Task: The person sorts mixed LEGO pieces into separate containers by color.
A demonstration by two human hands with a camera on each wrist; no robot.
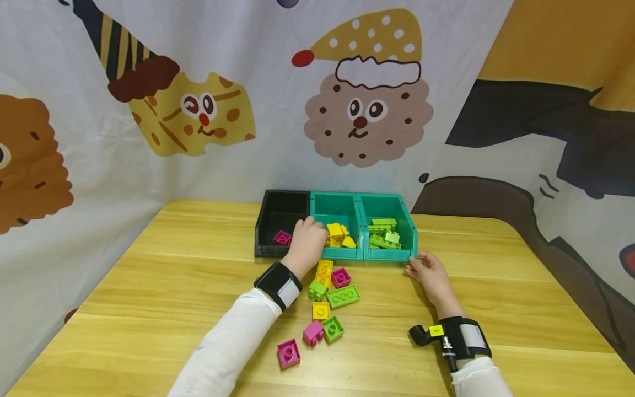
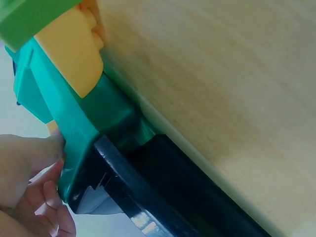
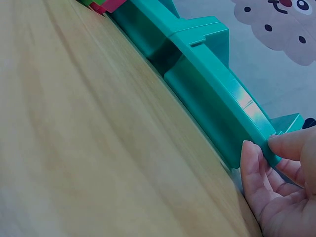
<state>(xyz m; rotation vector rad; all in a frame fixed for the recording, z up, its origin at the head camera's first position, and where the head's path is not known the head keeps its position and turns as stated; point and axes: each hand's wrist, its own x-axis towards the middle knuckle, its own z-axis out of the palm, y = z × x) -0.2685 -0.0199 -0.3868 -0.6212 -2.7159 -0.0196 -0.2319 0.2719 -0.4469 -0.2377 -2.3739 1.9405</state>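
Observation:
A black bin (image 1: pixel 265 230) and two teal bins, the middle one (image 1: pixel 342 253) and the right one (image 1: pixel 412 242), stand side by side. My left hand (image 1: pixel 307 242) reaches over the seam between black and middle bins. In the left wrist view its thumb and curled fingers grip the teal bin's rim (image 2: pixel 79 143). My right hand (image 1: pixel 430 273) pinches the right bin's front corner between thumb and fingers, plain in the right wrist view on the teal rim (image 3: pixel 237 106). A magenta block (image 1: pixel 282 237) lies in the black bin, yellow blocks (image 1: pixel 335 231) in the middle, green blocks (image 1: pixel 384 241) in the right.
Before the bins lie loose blocks: a yellow block (image 1: pixel 324 271), a long green block (image 1: pixel 343 296), a magenta block (image 1: pixel 340 277), another magenta block (image 1: pixel 289 354) and several more. A printed cloth (image 1: pixel 278 138) hangs behind the wooden table (image 1: pixel 149 309).

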